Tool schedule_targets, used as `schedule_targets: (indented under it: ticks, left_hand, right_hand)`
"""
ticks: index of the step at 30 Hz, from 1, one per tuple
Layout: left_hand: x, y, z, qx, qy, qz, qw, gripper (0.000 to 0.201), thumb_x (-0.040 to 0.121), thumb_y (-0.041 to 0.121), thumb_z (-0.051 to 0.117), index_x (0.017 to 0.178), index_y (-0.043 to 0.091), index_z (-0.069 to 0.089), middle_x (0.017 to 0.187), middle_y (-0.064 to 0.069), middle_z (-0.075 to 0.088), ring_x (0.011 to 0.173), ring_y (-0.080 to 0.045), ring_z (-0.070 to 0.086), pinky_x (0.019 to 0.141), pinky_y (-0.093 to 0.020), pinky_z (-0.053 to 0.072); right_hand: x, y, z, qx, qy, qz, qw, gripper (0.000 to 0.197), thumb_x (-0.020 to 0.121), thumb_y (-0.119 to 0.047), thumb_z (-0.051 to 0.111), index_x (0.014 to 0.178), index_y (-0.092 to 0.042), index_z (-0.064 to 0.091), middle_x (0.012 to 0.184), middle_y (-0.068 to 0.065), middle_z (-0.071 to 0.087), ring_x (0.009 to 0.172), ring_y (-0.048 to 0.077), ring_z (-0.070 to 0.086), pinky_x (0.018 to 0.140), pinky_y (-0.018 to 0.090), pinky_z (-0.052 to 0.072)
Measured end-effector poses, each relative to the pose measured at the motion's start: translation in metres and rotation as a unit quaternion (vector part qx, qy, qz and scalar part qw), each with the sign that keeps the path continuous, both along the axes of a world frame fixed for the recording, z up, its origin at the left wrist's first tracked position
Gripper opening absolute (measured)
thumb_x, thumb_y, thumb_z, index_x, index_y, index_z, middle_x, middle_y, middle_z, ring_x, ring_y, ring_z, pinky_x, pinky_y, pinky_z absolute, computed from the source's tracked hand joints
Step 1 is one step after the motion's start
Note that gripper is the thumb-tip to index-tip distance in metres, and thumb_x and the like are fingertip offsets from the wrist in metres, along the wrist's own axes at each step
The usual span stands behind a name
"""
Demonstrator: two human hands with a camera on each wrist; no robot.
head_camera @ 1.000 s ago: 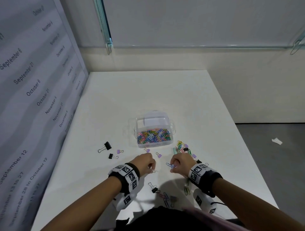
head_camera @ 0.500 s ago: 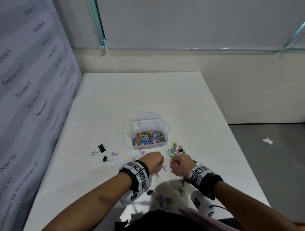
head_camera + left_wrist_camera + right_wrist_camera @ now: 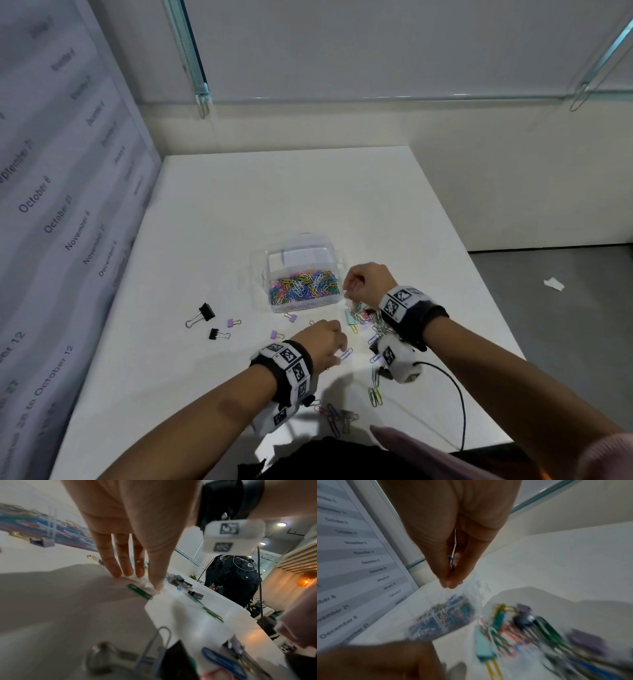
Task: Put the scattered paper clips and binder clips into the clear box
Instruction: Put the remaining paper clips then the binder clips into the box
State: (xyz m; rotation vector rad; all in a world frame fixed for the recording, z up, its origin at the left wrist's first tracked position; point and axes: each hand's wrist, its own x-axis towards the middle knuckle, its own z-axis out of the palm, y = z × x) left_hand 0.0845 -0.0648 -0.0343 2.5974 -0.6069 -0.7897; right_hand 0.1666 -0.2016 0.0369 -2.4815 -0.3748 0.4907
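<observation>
The clear box, open and full of coloured paper clips, stands mid-table. My right hand hovers by its right wall and pinches a blue paper clip together with a white one. My left hand is low on the table in front of the box, its straight fingers touching the surface beside a green paper clip. A purple-blue clip lies at its fingertips. A heap of mixed clips lies under my right wrist.
Two black binder clips and small purple ones lie left of the box. More clips lie near the front edge beside a black cable. A panel printed with dates walls the left side; the table's right edge drops to the floor.
My right hand rose from the table and travelled forward to the box's right side with clips pinched. My left hand shifted right and stays on the table.
</observation>
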Motion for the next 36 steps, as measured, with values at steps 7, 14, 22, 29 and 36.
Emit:
schedule_targets:
  ticks: [7, 14, 22, 29, 36]
  left_hand:
    - [0.002, -0.007, -0.004, 0.028, 0.005, 0.014, 0.999, 0.045, 0.082, 0.026, 0.065, 0.121, 0.009, 0.051, 0.125, -0.013, 0.046, 0.118, -0.029, 0.043, 0.099, -0.037, 0.036]
    - [-0.003, -0.007, -0.008, -0.009, -0.029, -0.004, 1.000, 0.019, 0.087, 0.015, 0.059, 0.102, 0.005, 0.064, 0.113, -0.016, 0.054, 0.104, -0.031, 0.053, 0.090, -0.035, 0.042]
    - [0.000, -0.004, -0.009, 0.070, -0.061, -0.081, 0.992, 0.025, 0.093, 0.012, 0.043, 0.109, -0.003, 0.054, 0.115, -0.021, 0.053, 0.107, -0.037, 0.053, 0.088, -0.049, 0.046]
    - [0.007, 0.013, -0.002, 0.054, -0.054, -0.020, 0.997, 0.023, 0.092, 0.012, 0.044, 0.104, -0.001, 0.059, 0.112, -0.020, 0.056, 0.105, -0.035, 0.055, 0.088, -0.041, 0.042]
    - [-0.002, 0.024, 0.005, 0.013, -0.012, -0.005, 1.000, 0.023, 0.089, 0.020, 0.055, 0.105, 0.004, 0.061, 0.113, -0.015, 0.056, 0.108, -0.029, 0.053, 0.090, -0.035, 0.039]
  right_hand:
    - [0.019, 0.038, 0.012, 0.060, -0.022, 0.012, 0.998, 0.012, 0.082, -0.017, 0.067, 0.092, -0.011, 0.068, 0.098, 0.002, 0.068, 0.074, 0.012, 0.057, 0.070, 0.022, 0.043]
    - [-0.007, -0.008, -0.013, -0.012, 0.013, 0.053, 0.998, 0.017, 0.079, -0.006, 0.057, 0.087, -0.014, 0.071, 0.096, 0.004, 0.071, 0.062, 0.000, 0.049, 0.062, 0.010, 0.038]
    - [-0.060, -0.063, -0.033, -0.128, 0.079, 0.221, 0.964, 0.023, 0.074, -0.010, 0.065, 0.096, -0.016, 0.070, 0.087, -0.006, 0.058, 0.064, -0.003, 0.040, 0.061, 0.007, 0.029]
    - [-0.071, -0.061, -0.048, -0.164, 0.068, 0.255, 0.951, 0.028, 0.080, -0.017, 0.064, 0.108, -0.017, 0.065, 0.110, 0.007, 0.052, 0.104, 0.022, 0.052, 0.073, 0.022, 0.031]
    - [-0.069, -0.051, -0.057, -0.182, 0.064, 0.245, 0.950, 0.017, 0.082, -0.026, 0.062, 0.093, -0.014, 0.068, 0.099, 0.003, 0.054, 0.102, 0.022, 0.054, 0.082, 0.030, 0.044]
